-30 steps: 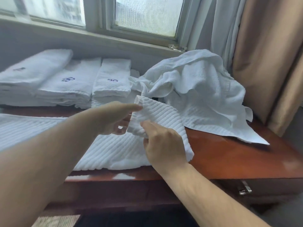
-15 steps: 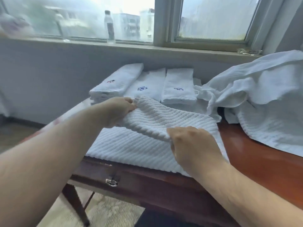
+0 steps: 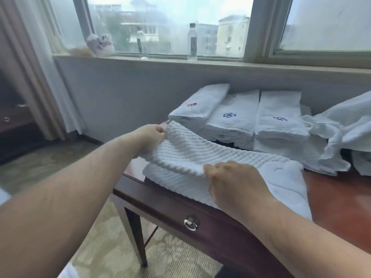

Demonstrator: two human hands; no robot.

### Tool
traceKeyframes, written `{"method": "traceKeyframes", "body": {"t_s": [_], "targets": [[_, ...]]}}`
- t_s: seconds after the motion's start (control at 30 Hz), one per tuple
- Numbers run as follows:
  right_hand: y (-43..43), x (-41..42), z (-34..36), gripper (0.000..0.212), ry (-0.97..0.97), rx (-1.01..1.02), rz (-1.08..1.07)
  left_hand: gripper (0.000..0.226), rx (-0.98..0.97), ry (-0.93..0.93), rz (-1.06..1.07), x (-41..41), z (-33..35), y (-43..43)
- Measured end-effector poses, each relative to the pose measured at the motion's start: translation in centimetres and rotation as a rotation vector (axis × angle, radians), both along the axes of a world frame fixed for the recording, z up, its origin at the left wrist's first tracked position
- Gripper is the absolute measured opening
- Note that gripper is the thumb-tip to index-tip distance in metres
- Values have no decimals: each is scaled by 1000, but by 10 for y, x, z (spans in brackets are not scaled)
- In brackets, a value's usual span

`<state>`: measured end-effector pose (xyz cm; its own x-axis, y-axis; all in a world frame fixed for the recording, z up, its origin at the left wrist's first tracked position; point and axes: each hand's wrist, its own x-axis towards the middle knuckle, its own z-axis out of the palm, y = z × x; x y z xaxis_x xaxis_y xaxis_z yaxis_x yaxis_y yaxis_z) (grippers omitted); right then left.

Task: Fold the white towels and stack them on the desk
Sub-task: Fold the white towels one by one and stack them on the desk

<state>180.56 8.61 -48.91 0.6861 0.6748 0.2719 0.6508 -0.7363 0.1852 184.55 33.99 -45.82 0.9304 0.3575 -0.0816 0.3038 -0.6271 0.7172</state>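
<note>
Head view, looking down along two bare forearms at a dark wooden desk (image 3: pixel 341 197) set under a window.

A white ribbed towel (image 3: pixel 200 155) lay across the desk's left end. Its lower layer sat flat on the wood and reached the front edge. Its upper layer was raised into a fold stretched between the two hands.

The left hand (image 3: pixel 150 137) reached farther out and pinched the fold's far left corner, fingers curled round the cloth. It was just beside the nearest folded stack. The right hand (image 3: pixel 234 183), closer to the camera, gripped the fold's near edge with curled fingers, knuckles up. The towel ran out to its left and continued beneath it. The held edge sagged slightly between the hands, above the flat lower layer.

Behind the towel, three piles of folded white towels stood side by side against the wall. The left stack (image 3: pixel 198 105) carried a small red embroidered mark. The middle stack (image 3: pixel 232 119) carried a blue flower. The right stack (image 3: pixel 279 117) carried a blue mark too small to read. A loose heap (image 3: pixel 345 125) of white towels spilled over the desk to their right, touching the right stack. Reddish wood showed to the right of the ribbed towel.

A drawer front below the right hand had a metal ring pull (image 3: pixel 190 224). On the sill (image 3: pixel 220 63) stood two clear bottles, one tall (image 3: pixel 192 42) and one slimmer (image 3: pixel 141 44), well apart. A soft pale object (image 3: pixel 100 44) sat near the sill's left end, too blurred to identify. A curtain (image 3: pixel 40 77) hung at the left, and patterned carpet (image 3: pixel 112 247) covered the floor.
</note>
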Motion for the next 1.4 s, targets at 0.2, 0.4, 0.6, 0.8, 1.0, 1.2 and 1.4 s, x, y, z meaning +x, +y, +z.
{"method": "traceKeyframes", "body": {"t_s": [0.2,0.4,0.6,0.8,1.0,1.2,1.4], "targets": [[3,4,-9,10,68,-24,20,21,100,32,29,5,-28,9],[-1,2,-5,13,230,55,24,12,289,70,72,12,-35,11],[-8,10,9,45,416,218,-15,37,491,-167,-34,16,-38,-19],[-35,48,1,38,298,252,-255,50,580,-52,-421,22,-56,-39],[-41,54,-33,65,393,149,-494,70,664,60,-431,34,-77,-42],[-46,55,-33,59,390,231,-448,68,681,57,-420,29,-78,-44],[-99,51,-23,63,412,775,-774,68,707,46,-404,18,-80,-61]]}}
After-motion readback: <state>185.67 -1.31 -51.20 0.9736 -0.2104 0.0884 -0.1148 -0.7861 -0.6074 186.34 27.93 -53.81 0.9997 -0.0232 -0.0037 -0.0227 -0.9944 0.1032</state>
